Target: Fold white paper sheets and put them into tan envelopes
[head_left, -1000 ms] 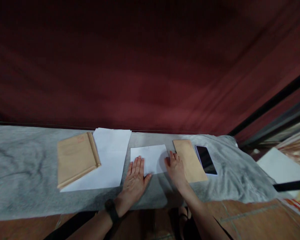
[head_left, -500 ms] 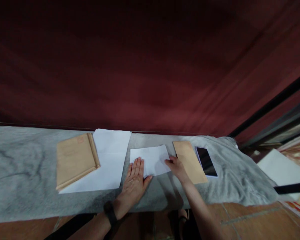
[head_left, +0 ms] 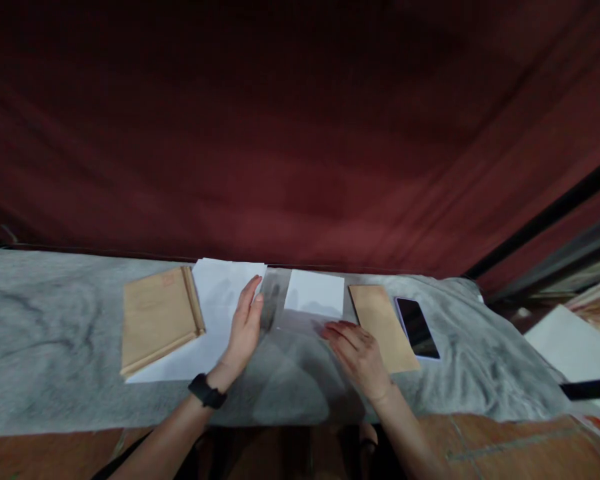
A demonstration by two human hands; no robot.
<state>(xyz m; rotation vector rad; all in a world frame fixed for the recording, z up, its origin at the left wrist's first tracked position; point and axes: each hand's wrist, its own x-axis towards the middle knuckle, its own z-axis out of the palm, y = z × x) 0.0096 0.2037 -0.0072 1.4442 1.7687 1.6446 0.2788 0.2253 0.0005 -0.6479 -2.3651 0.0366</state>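
A folded white sheet [head_left: 314, 293] lies on the grey cloth in the middle, its near part smeared by motion. My right hand [head_left: 356, 350] is at the near right corner of this sheet, fingers stretched out; whether the fingertips touch it cannot be made out. My left hand [head_left: 247, 320] is raised to the left of the sheet, turned on its side, with nothing in it. Behind that hand lie larger white sheets [head_left: 213, 300], partly under a stack of brown envelopes [head_left: 157, 313]. A single brown envelope [head_left: 383, 327] lies right of my right hand.
A phone [head_left: 417, 327] with a dark screen lies right of the single envelope. Grey cloth [head_left: 480, 353] covers the long surface, and a dark red curtain [head_left: 300, 167] hangs behind it. At the far right are a dark bar and a white panel [head_left: 575, 347].
My left hand has lifted off the white sheet and moved left. My right hand has opened from its pinch at the sheet's edge. The sheet has turned and now looks narrower.
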